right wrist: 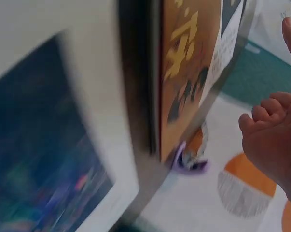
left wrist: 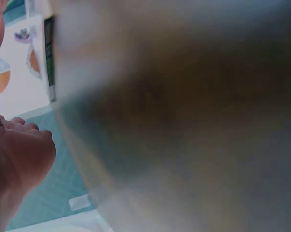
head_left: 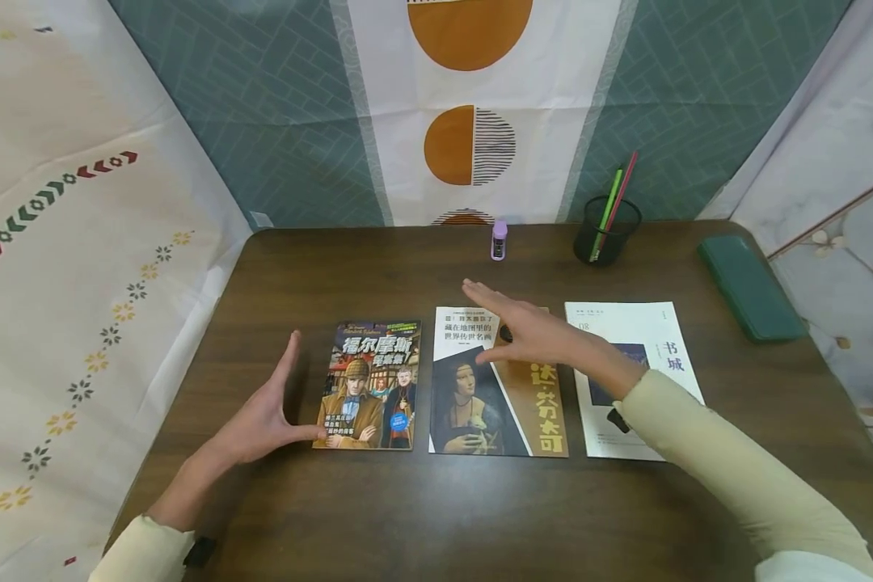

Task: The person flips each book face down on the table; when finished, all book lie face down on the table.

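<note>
Three books lie in a row on a brown table. My left hand (head_left: 263, 419) is beside the left book (head_left: 369, 384), which has a cartoon detective cover; its fingers are straight and its thumb reaches the book's lower left edge. Whether the thumb touches the cover, I cannot tell. Over the upper part of the middle book (head_left: 473, 404), with a portrait on its cover, hovers my right hand (head_left: 527, 330), fingers extended and thumb spread, holding nothing. My right forearm crosses above the white book (head_left: 626, 327) and hides part of it. The left wrist view is mostly blurred.
A small purple-capped bottle (head_left: 498, 241) stands near the table's back edge. To its right is a black mesh pen cup (head_left: 602, 246) with a green and a pink pencil. A dark green case (head_left: 752, 287) lies at the right edge. Patterned cloths hang around the table (head_left: 436, 517).
</note>
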Demonstrator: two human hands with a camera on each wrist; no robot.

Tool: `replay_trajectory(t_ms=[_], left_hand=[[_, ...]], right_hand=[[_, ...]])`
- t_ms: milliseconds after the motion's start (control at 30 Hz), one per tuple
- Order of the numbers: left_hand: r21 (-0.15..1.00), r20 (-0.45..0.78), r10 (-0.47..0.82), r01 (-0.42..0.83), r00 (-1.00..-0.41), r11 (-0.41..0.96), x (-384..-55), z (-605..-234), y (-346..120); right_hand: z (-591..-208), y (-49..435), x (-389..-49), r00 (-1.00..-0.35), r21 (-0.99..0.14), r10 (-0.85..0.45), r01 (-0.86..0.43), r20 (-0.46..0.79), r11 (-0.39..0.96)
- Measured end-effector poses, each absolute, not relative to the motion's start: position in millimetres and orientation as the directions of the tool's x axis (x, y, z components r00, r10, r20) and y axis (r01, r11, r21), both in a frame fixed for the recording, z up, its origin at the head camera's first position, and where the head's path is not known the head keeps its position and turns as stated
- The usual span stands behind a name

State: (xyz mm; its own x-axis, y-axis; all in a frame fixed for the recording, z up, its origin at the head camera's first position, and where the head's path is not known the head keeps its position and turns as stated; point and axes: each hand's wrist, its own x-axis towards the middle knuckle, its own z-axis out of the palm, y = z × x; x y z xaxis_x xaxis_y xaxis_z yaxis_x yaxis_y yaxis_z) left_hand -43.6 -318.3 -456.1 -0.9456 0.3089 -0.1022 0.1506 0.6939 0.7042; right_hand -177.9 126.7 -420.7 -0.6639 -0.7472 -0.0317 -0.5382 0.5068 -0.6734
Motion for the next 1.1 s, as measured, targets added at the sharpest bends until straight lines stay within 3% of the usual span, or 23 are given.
replay_trajectory(t_ms=[267,467,900,1100], left_hand=[[0.684,-0.132,0.350,0.170,-0.927,0.710,-28,-471,-309],[0.664,-0.167,0.361,0.166,-0.918,0.729,-23,-473,-304],[0.635,-0.169,0.387,0.200,-0.906,0.746,-21,-470,-301],[0.553,-0.164,0.409,0.259,-0.898,0.792,-21,-466,-304]], right_hand=[[-437,73,-191,-0.530,-0.703,-0.843,-0.566,-0.090,0.431],[-439,41,-198,-0.479,-0.689,-0.867,-0.582,-0.139,0.432],[-446,12,-213,-0.488,-0.629,-0.840,-0.583,-0.236,0.515],[-446,7,-218,-0.466,-0.627,-0.848,-0.588,-0.253,0.511]])
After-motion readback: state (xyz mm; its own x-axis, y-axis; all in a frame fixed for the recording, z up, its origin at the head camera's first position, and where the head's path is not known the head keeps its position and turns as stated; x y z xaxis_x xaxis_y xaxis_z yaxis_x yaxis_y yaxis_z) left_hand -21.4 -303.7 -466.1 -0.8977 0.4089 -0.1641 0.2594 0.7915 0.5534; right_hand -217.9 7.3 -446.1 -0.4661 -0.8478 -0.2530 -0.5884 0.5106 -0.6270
